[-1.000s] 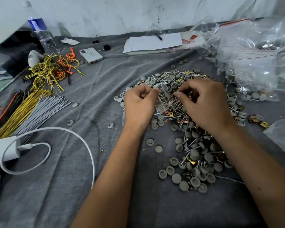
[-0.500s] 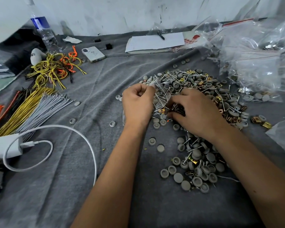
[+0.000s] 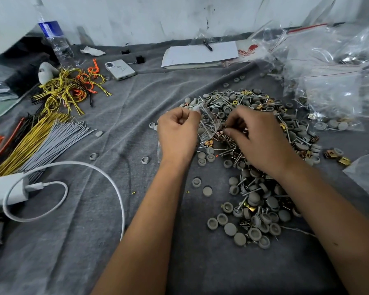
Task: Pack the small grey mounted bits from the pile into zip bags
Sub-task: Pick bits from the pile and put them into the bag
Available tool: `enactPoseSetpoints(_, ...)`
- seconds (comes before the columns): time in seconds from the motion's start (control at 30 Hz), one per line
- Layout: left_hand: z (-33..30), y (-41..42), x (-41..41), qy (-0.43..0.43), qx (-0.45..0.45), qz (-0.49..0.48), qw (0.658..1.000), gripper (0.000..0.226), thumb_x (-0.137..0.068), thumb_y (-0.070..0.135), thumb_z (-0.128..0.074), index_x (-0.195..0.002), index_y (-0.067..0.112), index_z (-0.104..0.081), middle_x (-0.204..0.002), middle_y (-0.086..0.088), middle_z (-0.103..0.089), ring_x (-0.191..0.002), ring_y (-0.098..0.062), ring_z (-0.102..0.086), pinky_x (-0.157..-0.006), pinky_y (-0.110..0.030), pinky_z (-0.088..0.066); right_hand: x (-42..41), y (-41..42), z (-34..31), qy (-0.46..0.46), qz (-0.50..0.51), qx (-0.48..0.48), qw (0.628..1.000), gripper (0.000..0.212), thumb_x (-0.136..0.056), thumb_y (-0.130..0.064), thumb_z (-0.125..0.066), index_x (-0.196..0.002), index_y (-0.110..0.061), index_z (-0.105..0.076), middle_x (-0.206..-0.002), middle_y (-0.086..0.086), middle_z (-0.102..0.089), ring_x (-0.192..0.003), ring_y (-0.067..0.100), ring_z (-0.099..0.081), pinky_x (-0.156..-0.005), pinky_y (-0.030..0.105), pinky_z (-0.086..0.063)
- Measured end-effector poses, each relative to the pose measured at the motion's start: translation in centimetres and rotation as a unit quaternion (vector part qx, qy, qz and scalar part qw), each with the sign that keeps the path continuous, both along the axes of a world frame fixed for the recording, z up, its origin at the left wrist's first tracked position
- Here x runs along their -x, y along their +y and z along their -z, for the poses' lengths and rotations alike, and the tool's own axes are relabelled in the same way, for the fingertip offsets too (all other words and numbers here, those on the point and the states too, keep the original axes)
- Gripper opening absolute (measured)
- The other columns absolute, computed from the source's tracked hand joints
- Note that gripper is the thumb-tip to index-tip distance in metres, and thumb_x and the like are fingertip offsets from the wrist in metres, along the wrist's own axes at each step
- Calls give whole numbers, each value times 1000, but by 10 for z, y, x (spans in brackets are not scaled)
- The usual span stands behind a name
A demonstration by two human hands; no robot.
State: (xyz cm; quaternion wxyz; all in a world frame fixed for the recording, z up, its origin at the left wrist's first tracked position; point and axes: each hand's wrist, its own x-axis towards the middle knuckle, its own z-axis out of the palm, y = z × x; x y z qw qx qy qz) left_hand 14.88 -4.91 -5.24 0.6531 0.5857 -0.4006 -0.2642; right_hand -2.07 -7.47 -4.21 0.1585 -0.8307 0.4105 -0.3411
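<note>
Left hand [image 3: 177, 133] gripping zip bag [image 3: 208, 122], right hand [image 3: 258, 135] over pile [image 3: 254, 188]

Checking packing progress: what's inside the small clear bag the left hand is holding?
The zip bag, gripped by the left hand, shows a few thin metal shanks through the plastic. Its lower part is hidden behind that hand, so the count is unclear.

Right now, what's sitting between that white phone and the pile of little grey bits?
In the head view, only bare grey cloth lies between the white phone and the pile; a few stray grey caps sit near the pile's far edge.
</note>
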Motion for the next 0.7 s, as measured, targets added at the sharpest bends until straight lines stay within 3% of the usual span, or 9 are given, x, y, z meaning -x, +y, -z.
enactPoseSetpoints(0.1, 1, 0, 2, -11, -4, 27, 1000, 31, -91, 10, -66, -66, -4, -53, -57, -5, -39, -54, -17, -32, -56, -31, -29, 3, 0, -3, -95, 14, 16, 995, 10, -92, -15, -75, -100, -12, -68, -86, -12, -64, -73, -4, -63, -64, 4, -46)
enactPoseSetpoints(0.17, 1, 1, 5, -32, -5, 52, 998, 33, -91, 11, -67, -64, -2, -54, -52, 0, -41, -50, -16, -33, -54, -30, -28, 2, 1, -4, -112, 14, 50, 992, 13, -90, -16, -77, -101, -11, -73, -88, -11, -67, -75, 0, -65, -70, 5, -47)
enactPoseSetpoints(0.27, 1, 2, 10, -68, -13, 81, 994, 36, -90, 10, -69, -58, 19, -56, -47, 9, -44, -48, -15, -37, -53, -30, -31, 1, 0, -4, -103, 4, 85, 991, 15, -88, -14, -80, -102, -10, -77, -94, -3, -74, -83, 5, -68, -80, 8, -48)
enactPoseSetpoints(0.33, 0, 2, 11, -68, -15, 85, 994, 38, -90, 9, -68, -57, 23, -55, -46, 12, -44, -47, -14, -37, -53, -29, -30, 1, -1, -3, -84, -2, 89, 992, 17, -85, -11, -82, -101, -10, -79, -95, 0, -76, -84, 8, -69, -80, 11, -50)
enactPoseSetpoints(0.57, 2, 0, 9, -49, -4, 72, 996, 32, -92, 10, -69, -62, 13, -57, -47, 10, -43, -46, -9, -34, -50, -24, -28, 4, -1, -5, -138, 10, 48, 989, 12, -86, -14, -83, -96, -11, -78, -83, -7, -73, -75, 4, -70, -65, 11, -54)
enactPoseSetpoints(0.7, 4, 0, 7, -35, -1, 43, 998, 30, -90, 15, -68, -62, 13, -56, -49, 8, -42, -47, -10, -34, -52, -25, -29, 11, -6, -4, -89, -9, 18, 996, 7, -87, -18, -82, -92, -16, -77, -80, -18, -68, -71, -5, -68, -64, 4, -46)
